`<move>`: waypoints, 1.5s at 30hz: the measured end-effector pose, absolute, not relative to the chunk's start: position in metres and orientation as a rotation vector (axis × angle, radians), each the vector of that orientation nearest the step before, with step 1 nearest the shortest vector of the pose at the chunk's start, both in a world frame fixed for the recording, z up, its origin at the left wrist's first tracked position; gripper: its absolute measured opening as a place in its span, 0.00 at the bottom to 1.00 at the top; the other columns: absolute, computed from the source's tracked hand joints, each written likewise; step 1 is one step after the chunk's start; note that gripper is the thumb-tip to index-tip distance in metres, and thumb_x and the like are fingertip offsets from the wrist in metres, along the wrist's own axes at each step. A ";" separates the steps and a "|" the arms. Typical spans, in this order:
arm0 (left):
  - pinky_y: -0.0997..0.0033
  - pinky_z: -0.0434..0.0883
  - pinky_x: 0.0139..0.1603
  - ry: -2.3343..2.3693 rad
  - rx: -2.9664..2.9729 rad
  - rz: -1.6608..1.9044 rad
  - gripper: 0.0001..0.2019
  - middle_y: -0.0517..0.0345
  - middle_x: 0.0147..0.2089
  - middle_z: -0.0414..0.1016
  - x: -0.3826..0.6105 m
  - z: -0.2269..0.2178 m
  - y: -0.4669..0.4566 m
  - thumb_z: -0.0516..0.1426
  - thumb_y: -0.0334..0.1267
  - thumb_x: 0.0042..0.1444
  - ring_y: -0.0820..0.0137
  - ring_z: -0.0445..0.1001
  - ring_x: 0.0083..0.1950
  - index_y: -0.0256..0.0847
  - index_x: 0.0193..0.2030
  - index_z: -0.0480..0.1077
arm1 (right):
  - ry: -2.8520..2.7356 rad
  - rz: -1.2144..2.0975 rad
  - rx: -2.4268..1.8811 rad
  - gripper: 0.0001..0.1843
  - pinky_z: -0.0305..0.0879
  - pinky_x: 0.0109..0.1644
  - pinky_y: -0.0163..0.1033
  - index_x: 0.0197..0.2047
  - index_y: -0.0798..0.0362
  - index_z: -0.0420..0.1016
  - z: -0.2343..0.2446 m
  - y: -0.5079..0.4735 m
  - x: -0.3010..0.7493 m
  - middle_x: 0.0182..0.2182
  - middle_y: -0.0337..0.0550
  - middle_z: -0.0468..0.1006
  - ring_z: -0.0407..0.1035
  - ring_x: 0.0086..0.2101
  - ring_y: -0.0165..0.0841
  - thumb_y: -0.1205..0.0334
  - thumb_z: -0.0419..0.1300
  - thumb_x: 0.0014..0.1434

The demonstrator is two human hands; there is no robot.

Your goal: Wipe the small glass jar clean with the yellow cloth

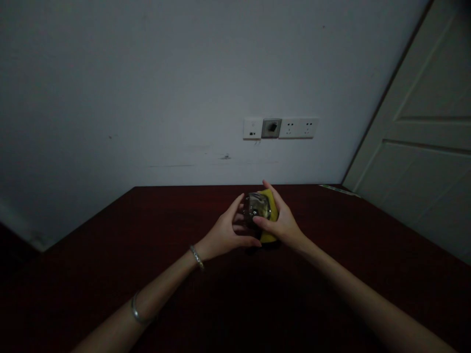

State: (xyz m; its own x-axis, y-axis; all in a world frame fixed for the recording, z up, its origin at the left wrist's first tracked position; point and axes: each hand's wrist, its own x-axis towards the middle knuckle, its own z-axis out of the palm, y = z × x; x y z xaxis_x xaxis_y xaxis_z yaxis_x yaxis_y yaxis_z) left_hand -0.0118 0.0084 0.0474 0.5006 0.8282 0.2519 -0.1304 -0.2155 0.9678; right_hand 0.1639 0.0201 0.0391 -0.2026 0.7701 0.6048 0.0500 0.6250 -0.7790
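A clear, shiny glass object (259, 203), perhaps a small cup or jar, is held between my two hands above the dark red table. My left hand (228, 229) curves around its left side, with fingers showing behind the glass and the thumb stretched below it. A yellow piece (268, 237), a cloth or sponge, lies against the right side of the glass. My right hand (283, 223) grips this yellow piece and presses it to the glass, thumb in front. The dim light hides the exact shape of the glass.
The dark red table (147, 225) reaches back to a pale wall (165, 88) with a row of sockets and switches (298, 128). A white panelled door (427, 132) stands at the right. Near the back right edge lies a thin pale strip (340, 190).
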 end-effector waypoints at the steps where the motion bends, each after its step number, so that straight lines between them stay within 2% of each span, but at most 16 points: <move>1: 0.62 0.75 0.45 0.631 1.531 1.005 0.56 0.38 0.66 0.54 -0.011 0.046 0.008 0.71 0.31 0.34 0.54 0.70 0.56 0.49 0.67 0.44 | -1.666 0.773 -0.684 0.50 0.71 0.48 0.48 0.67 0.54 0.41 0.039 0.020 0.163 0.51 0.57 0.68 0.71 0.46 0.43 0.52 0.65 0.49; 6: 0.61 0.75 0.47 0.589 1.491 1.111 0.45 0.39 0.65 0.57 -0.010 0.036 0.013 0.69 0.28 0.36 0.53 0.69 0.57 0.44 0.62 0.55 | -1.643 0.889 -0.751 0.54 0.69 0.52 0.50 0.68 0.53 0.41 0.043 0.013 0.157 0.52 0.55 0.68 0.70 0.49 0.44 0.54 0.68 0.46; 10: 0.60 0.76 0.47 0.524 1.478 1.157 0.42 0.39 0.63 0.61 -0.010 0.032 0.016 0.69 0.27 0.35 0.55 0.72 0.55 0.43 0.58 0.58 | -1.629 0.976 -0.783 0.56 0.65 0.56 0.51 0.68 0.52 0.42 0.051 0.009 0.160 0.54 0.54 0.67 0.68 0.51 0.45 0.53 0.70 0.43; 12: 0.62 0.76 0.47 0.531 1.486 1.164 0.42 0.40 0.64 0.60 -0.010 0.033 0.016 0.69 0.27 0.35 0.56 0.73 0.54 0.44 0.58 0.58 | -1.666 0.959 -0.732 0.51 0.63 0.57 0.52 0.68 0.50 0.44 0.052 0.012 0.163 0.55 0.52 0.66 0.66 0.53 0.45 0.49 0.66 0.48; 15: 0.63 0.77 0.46 0.580 1.542 1.157 0.43 0.40 0.65 0.58 -0.009 0.036 0.015 0.70 0.27 0.34 0.57 0.74 0.53 0.45 0.59 0.58 | -1.705 0.881 -0.700 0.33 0.60 0.60 0.54 0.66 0.47 0.51 0.052 0.020 0.170 0.55 0.49 0.68 0.65 0.54 0.41 0.46 0.53 0.61; 17: 0.63 0.77 0.45 0.617 1.571 1.138 0.44 0.40 0.64 0.59 -0.007 0.036 0.013 0.70 0.28 0.33 0.57 0.74 0.52 0.45 0.59 0.58 | -1.727 0.799 -0.707 0.27 0.59 0.61 0.54 0.65 0.46 0.53 0.052 0.023 0.173 0.54 0.46 0.70 0.66 0.54 0.38 0.48 0.48 0.65; 20: 0.64 0.77 0.43 0.648 1.548 1.117 0.45 0.40 0.62 0.62 -0.003 0.033 0.012 0.71 0.29 0.32 0.58 0.75 0.50 0.44 0.60 0.58 | -1.813 0.656 -0.701 0.24 0.60 0.60 0.53 0.64 0.45 0.54 0.055 0.025 0.177 0.54 0.45 0.71 0.67 0.53 0.36 0.53 0.46 0.67; 28: 0.69 0.76 0.40 0.689 1.351 1.164 0.45 0.41 0.54 0.71 0.003 0.032 0.010 0.70 0.29 0.31 0.65 0.77 0.42 0.37 0.59 0.59 | -2.170 -0.074 -0.543 0.24 0.63 0.59 0.52 0.64 0.53 0.56 0.074 0.010 0.181 0.56 0.53 0.69 0.63 0.57 0.39 0.61 0.50 0.65; 32: 0.72 0.75 0.39 0.726 1.334 1.274 0.33 0.43 0.49 0.75 0.003 0.036 0.013 0.68 0.29 0.35 0.63 0.77 0.43 0.32 0.52 0.66 | -2.330 -0.412 -0.456 0.24 0.60 0.60 0.55 0.61 0.55 0.60 0.077 0.000 0.171 0.54 0.52 0.72 0.58 0.60 0.43 0.60 0.54 0.63; 34: 0.71 0.75 0.41 0.793 1.374 1.336 0.26 0.43 0.48 0.76 0.003 0.036 0.015 0.65 0.28 0.39 0.63 0.77 0.44 0.31 0.48 0.69 | -2.372 -0.505 -0.429 0.22 0.56 0.62 0.57 0.59 0.55 0.64 0.076 -0.003 0.167 0.52 0.49 0.74 0.59 0.59 0.43 0.59 0.55 0.63; 36: 0.70 0.75 0.42 0.833 1.425 1.361 0.23 0.43 0.48 0.76 0.002 0.034 0.017 0.64 0.28 0.41 0.63 0.77 0.45 0.31 0.48 0.69 | -2.383 -0.520 -0.409 0.21 0.54 0.63 0.57 0.58 0.55 0.64 0.075 -0.003 0.165 0.52 0.48 0.74 0.60 0.59 0.42 0.59 0.55 0.63; 39: 0.69 0.75 0.42 0.763 1.481 1.351 0.32 0.42 0.52 0.74 0.001 0.029 0.018 0.66 0.29 0.37 0.61 0.77 0.46 0.32 0.53 0.66 | -2.376 -0.413 -0.422 0.23 0.54 0.63 0.56 0.61 0.54 0.61 0.074 0.000 0.168 0.55 0.49 0.72 0.58 0.60 0.40 0.59 0.55 0.63; 42: 0.66 0.77 0.42 0.733 1.573 1.288 0.42 0.40 0.55 0.71 -0.001 0.026 0.016 0.69 0.32 0.35 0.60 0.77 0.46 0.35 0.60 0.59 | -2.318 -0.172 -0.465 0.25 0.56 0.63 0.54 0.63 0.53 0.58 0.075 0.005 0.174 0.57 0.50 0.69 0.56 0.61 0.38 0.60 0.54 0.63; 45: 0.60 0.75 0.49 0.730 1.760 1.248 0.47 0.39 0.58 0.68 -0.003 0.024 0.014 0.70 0.34 0.35 0.57 0.75 0.50 0.36 0.63 0.55 | -2.180 0.104 -0.575 0.22 0.61 0.61 0.51 0.61 0.51 0.62 0.075 0.011 0.177 0.56 0.48 0.70 0.62 0.58 0.37 0.61 0.52 0.64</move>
